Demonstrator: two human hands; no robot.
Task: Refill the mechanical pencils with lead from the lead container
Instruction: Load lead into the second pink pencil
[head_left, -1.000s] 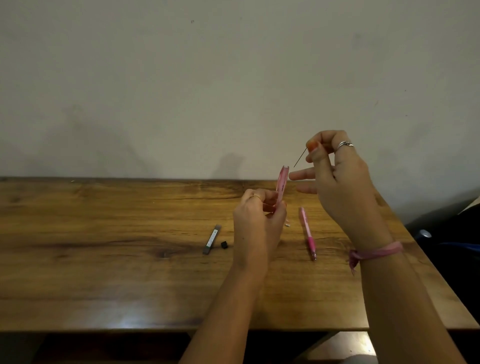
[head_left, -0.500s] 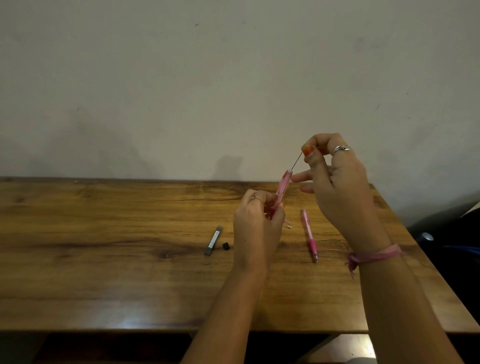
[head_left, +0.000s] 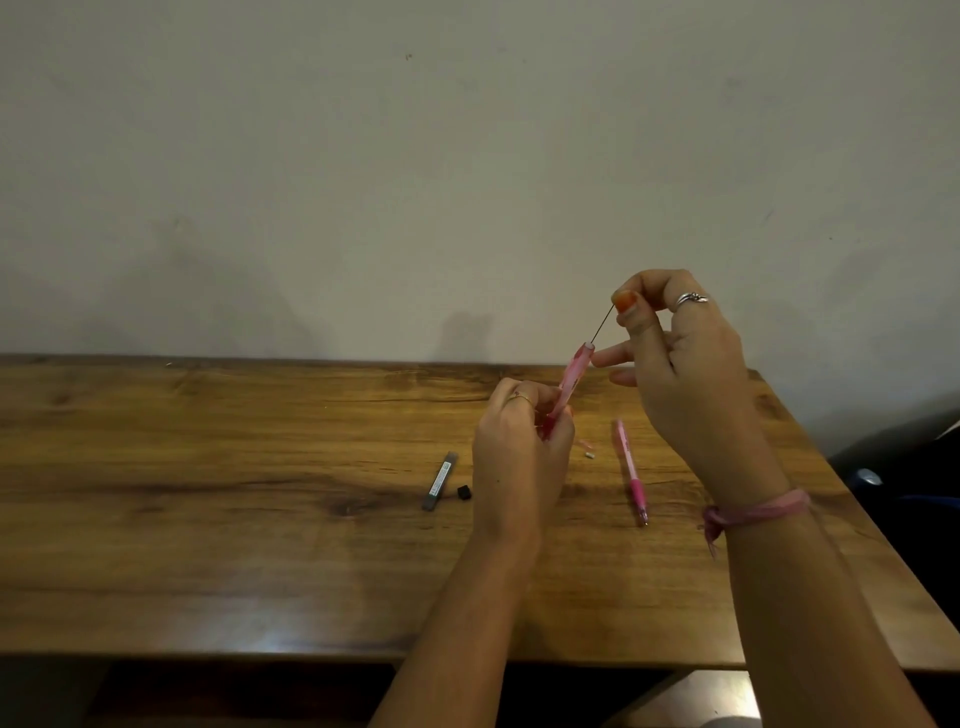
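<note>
While raised: hands (head_left: 680, 364) over table (head_left: 208, 519)

— How is the left hand (head_left: 519, 447) held?

— It is raised above the table, back turned to the camera, fingers curled round the lower part of a pink mechanical pencil (head_left: 569, 384). A thin ring is worn on one finger.

— And the right hand (head_left: 685, 374)?

— It is lifted higher and farther right. A thin lead (head_left: 602, 325) is pinched between thumb and forefinger; two fingers are stretched leftward. A ring and a pink wristband are worn.
</note>
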